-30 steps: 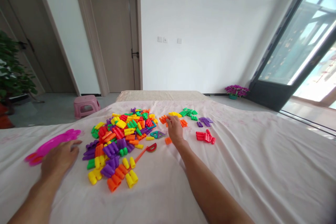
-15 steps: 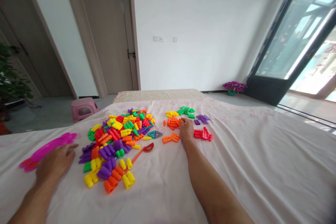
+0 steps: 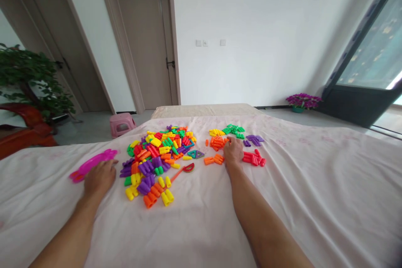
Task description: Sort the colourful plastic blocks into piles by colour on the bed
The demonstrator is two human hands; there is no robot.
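Note:
On the left, my left hand (image 3: 99,177) rests with fingers apart at the edge of a flat magenta plastic piece (image 3: 91,165). My right hand (image 3: 233,150) is at the right side of a small group of orange blocks (image 3: 217,143), its fingers bent together; what they hold, if anything, is hidden. Red blocks (image 3: 251,158) lie just right of it, purple ones (image 3: 255,139) farther right. Beyond are green blocks (image 3: 234,129) and yellow ones (image 3: 216,132). Two or more orange blocks (image 3: 214,160) lie nearer. A large mixed heap of coloured blocks (image 3: 153,150) sits between my hands.
A pale cloth (image 3: 194,226) with folds covers the surface. A red stick with a watermelon-shaped end (image 3: 189,168) and triangular pieces (image 3: 195,154) lie right of the heap. Beyond the far edge stand a pink stool (image 3: 122,124) and a pot of magenta flowers (image 3: 303,100).
The whole view has shifted, so everything appears farther right. My right hand stays by the orange blocks, its fingers more curled. My left hand remains beside the magenta piece.

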